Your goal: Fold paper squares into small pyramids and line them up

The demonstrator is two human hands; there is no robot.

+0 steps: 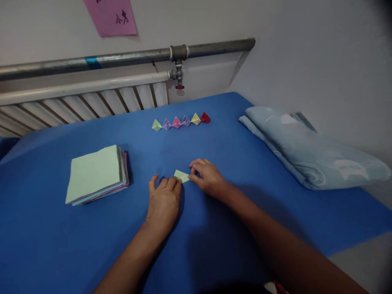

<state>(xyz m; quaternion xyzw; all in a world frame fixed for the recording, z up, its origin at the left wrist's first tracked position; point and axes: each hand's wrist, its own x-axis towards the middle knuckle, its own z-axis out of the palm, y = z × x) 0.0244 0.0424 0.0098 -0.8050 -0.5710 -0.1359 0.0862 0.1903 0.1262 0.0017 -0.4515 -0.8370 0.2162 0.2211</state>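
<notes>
A small piece of folded pale green paper (181, 176) lies on the blue bedsheet (232, 261), between my two hands. My left hand (163, 202) holds its left side down with the fingertips, the thumb held apart. At the right corner, my right hand (208, 176) pinches the paper between thumb and forefinger. Part of the near edge is hidden under my left fingers. Farther back, a row of several folded paper pieces (177, 122) in green, purple, pink, yellow and red stands in a line. To the left sits a stack of square coloured paper (94, 169), pale green on top.
A folded light blue blanket (306, 147) lies at the right, by the wall. Behind the bed runs a white radiator (92, 104) with a metal pipe (131, 57) and a red-handled valve (179, 86). A pink sheet with writing (113, 18) hangs above.
</notes>
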